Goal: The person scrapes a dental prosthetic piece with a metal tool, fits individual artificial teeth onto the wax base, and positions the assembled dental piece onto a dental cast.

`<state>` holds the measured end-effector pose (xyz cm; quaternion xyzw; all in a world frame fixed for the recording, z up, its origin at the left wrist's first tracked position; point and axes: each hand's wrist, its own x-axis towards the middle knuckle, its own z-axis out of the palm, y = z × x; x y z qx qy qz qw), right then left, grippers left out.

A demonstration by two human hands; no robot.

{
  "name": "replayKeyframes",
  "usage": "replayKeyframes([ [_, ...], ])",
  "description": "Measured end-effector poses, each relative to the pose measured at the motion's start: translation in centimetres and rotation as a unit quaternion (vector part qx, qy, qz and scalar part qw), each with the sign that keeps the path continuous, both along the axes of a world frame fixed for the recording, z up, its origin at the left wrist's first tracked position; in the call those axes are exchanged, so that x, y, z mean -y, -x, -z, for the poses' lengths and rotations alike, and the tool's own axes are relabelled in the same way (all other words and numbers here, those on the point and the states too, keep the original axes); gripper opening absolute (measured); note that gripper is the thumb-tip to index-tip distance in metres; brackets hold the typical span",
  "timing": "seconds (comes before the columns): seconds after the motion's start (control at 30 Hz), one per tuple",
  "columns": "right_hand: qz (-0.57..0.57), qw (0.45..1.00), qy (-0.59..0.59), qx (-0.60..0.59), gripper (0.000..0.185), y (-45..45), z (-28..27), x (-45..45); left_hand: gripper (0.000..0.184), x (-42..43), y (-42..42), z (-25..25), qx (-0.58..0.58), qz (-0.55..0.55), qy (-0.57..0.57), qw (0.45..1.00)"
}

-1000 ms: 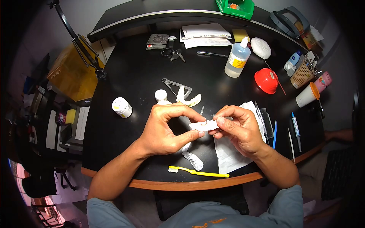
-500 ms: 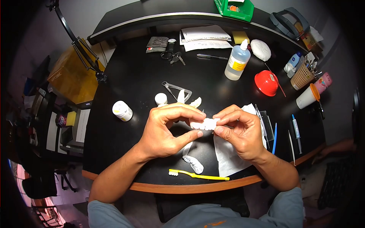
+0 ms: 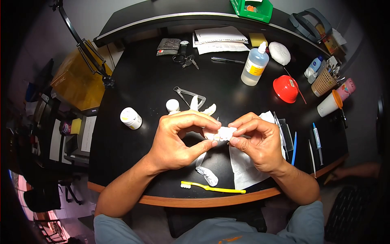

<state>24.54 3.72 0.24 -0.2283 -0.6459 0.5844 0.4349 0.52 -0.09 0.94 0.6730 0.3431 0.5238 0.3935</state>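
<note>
I see one white dental model [image 3: 225,132] gripped between thumb and fingers of both left hand [image 3: 172,142] and right hand [image 3: 261,142], raised beyond the lone yellow toothbrush [image 3: 215,188]. Just past that brush lies one grey dental cast [image 3: 208,176]; well past it, one metal caliper [image 3: 202,100] and one red bowl [image 3: 285,89].

On the far part of the black surface [image 3: 150,81] a wallet [image 3: 168,44] and a watch [image 3: 184,45] lie near some keys [image 3: 191,62], stacked papers [image 3: 221,35] sit to their right behind a pen [image 3: 227,60], and a green bin [image 3: 263,14] stands on the shelf [image 3: 170,18] above.
</note>
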Motion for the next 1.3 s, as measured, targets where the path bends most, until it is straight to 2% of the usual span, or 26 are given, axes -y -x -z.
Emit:
replayKeyframes([
  [0.63, -0.006, 1.0, -0.008, 0.01, 0.015, -0.01, 0.17, 0.04, 0.032, 0.12, -0.12, -0.06, -0.001, 0.007, -0.01, 1.0],
  [0.93, 0.005, 1.0, -0.012, 0.002, 0.014, 0.23, -0.02, 0.21, 0.039, 0.42, -0.5, -0.13, 0.006, -0.031, -0.01, 0.999],
  [1.13, 0.013, 0.999, -0.029, 0.009, 0.015, 0.24, 0.02, 0.19, 0.037, 0.28, -0.63, 0.13, 0.016, -0.04, -0.025, 0.999],
  [1.3, 0.066, 0.989, -0.13, 0.004, 0.019, 0.61, 0.25, 0.82, 0.038, 0.39, -0.7, 0.28, 0.027, -0.04, -0.017, 0.999],
])
